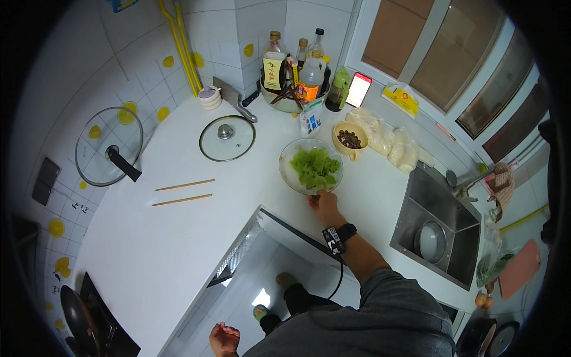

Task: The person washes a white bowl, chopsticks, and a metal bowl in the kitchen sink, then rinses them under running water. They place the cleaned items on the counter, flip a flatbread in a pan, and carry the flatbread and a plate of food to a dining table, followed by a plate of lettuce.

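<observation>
Green lettuce leaves [316, 168] lie heaped on a round, see-through plate [287, 174] on the white counter. My right hand [324, 207] grips the near rim of this plate, fingers closed at its edge; the fingertips are partly hidden. On that wrist are a dark band and a small device with a cable [339, 235]. My left hand [225, 340] hangs low beside the counter's front edge, loosely curled and holding nothing. Just behind the plate stand a cream cup [355, 156] of small brown pieces and a white-and-blue packet [311, 117].
Two chopsticks [182, 199] and a glass lid [227, 138] lie on the left counter. A knife [239, 102] rests near a bin of bottles [287, 106]. Right are bagged pale food [404, 150] and a sink [455, 235] holding a bowl. An open drawer [294, 231] juts below.
</observation>
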Available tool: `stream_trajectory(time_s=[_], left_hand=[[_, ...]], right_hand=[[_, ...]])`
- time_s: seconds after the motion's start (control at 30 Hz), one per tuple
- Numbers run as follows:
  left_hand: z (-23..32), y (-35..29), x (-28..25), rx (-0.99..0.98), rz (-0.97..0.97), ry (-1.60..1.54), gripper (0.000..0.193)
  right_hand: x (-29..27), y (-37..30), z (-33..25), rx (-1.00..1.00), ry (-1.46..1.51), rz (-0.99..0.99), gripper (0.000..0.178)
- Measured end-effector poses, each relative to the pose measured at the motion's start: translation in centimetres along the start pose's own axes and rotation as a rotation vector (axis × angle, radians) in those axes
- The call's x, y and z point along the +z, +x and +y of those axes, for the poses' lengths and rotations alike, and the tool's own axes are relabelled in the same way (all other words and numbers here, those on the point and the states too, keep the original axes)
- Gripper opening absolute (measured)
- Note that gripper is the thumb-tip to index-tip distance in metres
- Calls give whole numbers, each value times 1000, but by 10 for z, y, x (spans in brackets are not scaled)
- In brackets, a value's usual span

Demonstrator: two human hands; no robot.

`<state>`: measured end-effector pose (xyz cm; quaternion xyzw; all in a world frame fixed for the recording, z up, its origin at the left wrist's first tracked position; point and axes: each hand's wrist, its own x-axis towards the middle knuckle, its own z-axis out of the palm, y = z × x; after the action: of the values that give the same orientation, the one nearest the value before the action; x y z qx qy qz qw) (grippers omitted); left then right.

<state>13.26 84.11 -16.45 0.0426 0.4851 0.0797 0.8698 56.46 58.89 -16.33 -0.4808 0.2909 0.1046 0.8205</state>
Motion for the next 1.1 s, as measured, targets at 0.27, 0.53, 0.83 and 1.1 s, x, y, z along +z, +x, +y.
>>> stream_trajectory(time_s=[0.27, 0.53, 0.83, 1.1], left_hand=[[-9, -14, -3, 86, -11, -7, 12], [-29, -97, -86, 290, -71, -99, 18], [-99, -263, -329, 838, -69, -248, 26], [-175, -372, -509, 1176, 132, -434, 31]], right_hand=[[-9, -68, -20, -133, -304, -180, 20], [20, -201, 33, -112, -574, -737, 20], [10, -463, 252, 392, -758, -1553, 24], [-70, -725, 437, 750, -1244, -2048, 16]])
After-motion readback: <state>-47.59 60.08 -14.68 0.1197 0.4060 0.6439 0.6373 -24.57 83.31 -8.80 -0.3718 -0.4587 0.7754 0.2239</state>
